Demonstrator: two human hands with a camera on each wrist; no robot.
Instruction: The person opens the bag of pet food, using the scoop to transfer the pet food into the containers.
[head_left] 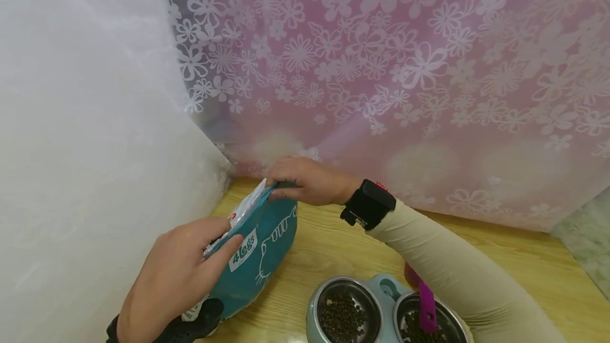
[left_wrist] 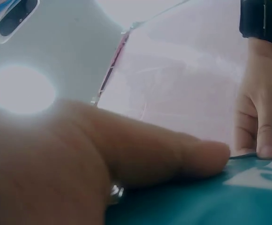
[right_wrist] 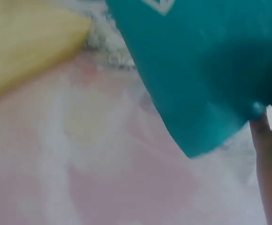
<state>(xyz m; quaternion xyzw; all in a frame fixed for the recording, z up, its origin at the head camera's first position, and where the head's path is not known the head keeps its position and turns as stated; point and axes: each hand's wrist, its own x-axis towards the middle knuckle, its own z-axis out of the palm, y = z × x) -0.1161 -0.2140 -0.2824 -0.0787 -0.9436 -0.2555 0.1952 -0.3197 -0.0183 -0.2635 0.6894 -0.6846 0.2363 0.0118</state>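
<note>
Both hands hold the top edge of a teal pet food bag (head_left: 264,250) marked "4Legs", with a white cat outline on its front. My left hand (head_left: 176,271) pinches the near end of the edge, thumb on the printed face. At the far corner, my right hand (head_left: 310,179) pinches the edge between thumb and fingers. Silvery lining shows along the top. In the left wrist view the left thumb (left_wrist: 173,154) lies over the teal bag (left_wrist: 196,201). The right wrist view shows the bag's teal side (right_wrist: 187,93) close up.
A light blue double feeder (head_left: 312,314) stands on the wooden surface (head_left: 300,263), its two metal bowls holding brown kibble (head_left: 340,319). A purple scoop handle (head_left: 427,311) leans over the right bowl, partly behind the right sleeve. White sheeting (head_left: 95,120) and a pink flowered curtain (head_left: 381,94) stand behind.
</note>
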